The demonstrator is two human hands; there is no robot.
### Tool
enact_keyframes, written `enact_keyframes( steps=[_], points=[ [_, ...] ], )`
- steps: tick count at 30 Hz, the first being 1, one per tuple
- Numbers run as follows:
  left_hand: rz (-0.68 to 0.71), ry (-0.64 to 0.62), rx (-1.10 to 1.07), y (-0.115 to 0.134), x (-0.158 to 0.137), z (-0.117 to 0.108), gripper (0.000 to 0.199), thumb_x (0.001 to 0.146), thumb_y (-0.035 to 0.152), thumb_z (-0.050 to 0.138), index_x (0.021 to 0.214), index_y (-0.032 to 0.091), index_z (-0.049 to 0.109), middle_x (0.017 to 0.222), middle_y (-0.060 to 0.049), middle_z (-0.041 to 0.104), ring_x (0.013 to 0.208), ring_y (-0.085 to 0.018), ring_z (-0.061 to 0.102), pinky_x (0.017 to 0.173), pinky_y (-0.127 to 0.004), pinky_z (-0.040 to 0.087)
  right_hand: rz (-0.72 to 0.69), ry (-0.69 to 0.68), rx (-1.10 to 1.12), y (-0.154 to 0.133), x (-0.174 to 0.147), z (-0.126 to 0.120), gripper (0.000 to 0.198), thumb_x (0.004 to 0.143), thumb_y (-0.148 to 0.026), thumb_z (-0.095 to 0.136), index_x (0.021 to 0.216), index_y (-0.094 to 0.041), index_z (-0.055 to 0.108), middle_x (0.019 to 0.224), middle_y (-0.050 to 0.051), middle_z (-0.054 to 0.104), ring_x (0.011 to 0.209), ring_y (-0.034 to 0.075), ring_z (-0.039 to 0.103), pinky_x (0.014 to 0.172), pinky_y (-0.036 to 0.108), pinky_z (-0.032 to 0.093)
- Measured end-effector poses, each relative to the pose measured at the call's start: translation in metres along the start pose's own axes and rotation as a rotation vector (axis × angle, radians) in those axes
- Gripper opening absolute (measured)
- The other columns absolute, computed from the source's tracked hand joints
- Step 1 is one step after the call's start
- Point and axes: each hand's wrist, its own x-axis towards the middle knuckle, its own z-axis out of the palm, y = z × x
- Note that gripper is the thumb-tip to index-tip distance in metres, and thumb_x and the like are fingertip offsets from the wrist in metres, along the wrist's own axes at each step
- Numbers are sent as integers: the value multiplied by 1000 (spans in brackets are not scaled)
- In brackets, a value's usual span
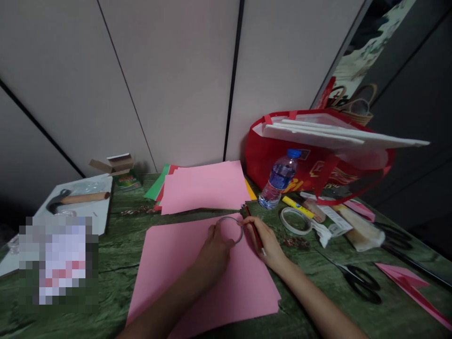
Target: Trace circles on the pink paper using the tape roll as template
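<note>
Pink paper sheets (158, 263) lie stacked in front of me on the green tabletop. On their far right part rests a thin ring (242, 231), with pink paper showing through its middle. My left hand (217, 247) presses the ring's left side with its fingers. A red and black pencil (257, 235) slants in the grip of my right hand (264, 240), at the right edge of the ring. The pencil's far end lies by the fingertips, near the upper right corner of the paper.
Behind lies more pink paper (208, 186) over coloured sheets. A water bottle (280, 176) stands before a red bag (261, 150). To the right are a tape roll (282, 219), a yellow glue stick (298, 207) and scissors (358, 280). At left, a hammer (84, 198) lies on a white board (100, 219).
</note>
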Motion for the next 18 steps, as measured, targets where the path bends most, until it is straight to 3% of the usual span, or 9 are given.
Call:
enact_keyframes(
  steps=[6, 11, 18],
  points=[
    [-32, -39, 73, -1, 4, 1, 16, 79, 8, 52, 92, 15, 59, 122, -13, 47, 104, -27, 44, 87, -43, 45, -43, -55, -32, 5, 3, -4, 20, 95, -26, 34, 99, -22, 53, 94, 8, 60, 91, 20, 60, 82, 32, 47],
    [-34, -139, 163, -2, 14, -6, 26, 81, 7, 47, 106, 14, 52, 111, -12, 55, 97, -24, 50, 83, -38, 44, -51, -50, -21, 11, 4, -3, 17, 92, -21, 36, 98, -22, 52, 94, 8, 60, 92, 20, 59, 82, 33, 47],
    [31, -233, 245, 7, 43, -26, 30, 73, 2, 50, 102, 9, 56, 104, -15, 61, 96, -26, 57, 85, -38, 41, -44, -16, 2, 16, 4, -1, 16, 91, -23, 38, 95, -21, 53, 91, 7, 62, 87, 20, 60, 78, 31, 48]
  ],
)
